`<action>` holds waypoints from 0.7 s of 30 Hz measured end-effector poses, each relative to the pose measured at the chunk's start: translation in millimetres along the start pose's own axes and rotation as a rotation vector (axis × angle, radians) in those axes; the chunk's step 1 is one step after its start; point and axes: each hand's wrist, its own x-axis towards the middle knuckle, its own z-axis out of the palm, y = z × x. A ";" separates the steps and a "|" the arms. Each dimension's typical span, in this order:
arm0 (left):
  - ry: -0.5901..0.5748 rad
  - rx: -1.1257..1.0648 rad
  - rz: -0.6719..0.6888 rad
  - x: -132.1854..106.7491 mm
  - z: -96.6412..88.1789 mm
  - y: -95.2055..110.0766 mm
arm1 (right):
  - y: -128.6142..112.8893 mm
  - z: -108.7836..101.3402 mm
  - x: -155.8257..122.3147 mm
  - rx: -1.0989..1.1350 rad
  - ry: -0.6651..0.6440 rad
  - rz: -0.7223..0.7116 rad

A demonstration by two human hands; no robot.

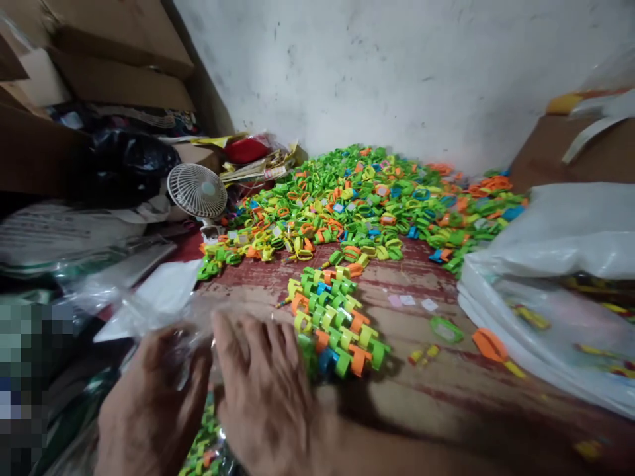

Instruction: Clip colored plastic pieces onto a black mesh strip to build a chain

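My left hand is closed on a clear plastic bag, its thumb and fingers gripping the crumpled film. Close beside it is my right hand, back up and fingers pointing forward side by side; the fingertips are partly hidden near the film. Touching or just beyond its fingers is a block of toy plastic watches in neat rows, green, yellow, orange and blue. Below, between my wrists, more packed toy watches show, partly covered by my hands.
A heap of loose toy watches lies against the wall. A small white fan stands at left, near cardboard boxes. At right a white sack holds small yellow-red pieces. An orange watch and a green one lie nearby.
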 end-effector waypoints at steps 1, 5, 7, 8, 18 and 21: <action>-0.010 0.016 0.132 8.0 0.2 17.9 | 5.5 2.4 15.1 -0.040 -0.004 -0.001; -0.074 0.079 0.477 52.6 5.0 58.1 | 49.4 -0.5 83.7 -0.183 -0.099 -0.027; -0.063 0.186 0.549 82.2 8.6 62.8 | 81.8 -13.5 117.7 -0.279 -0.140 -0.019; -0.049 0.237 0.564 97.7 11.1 63.7 | 99.6 -21.7 133.0 -0.334 -0.138 0.010; -0.227 -0.085 0.111 170.0 142.7 43.2 | 261.5 -42.8 140.2 0.165 0.097 0.740; -0.385 -0.208 -0.091 157.1 194.3 19.1 | 287.6 -22.2 102.8 0.460 0.081 0.775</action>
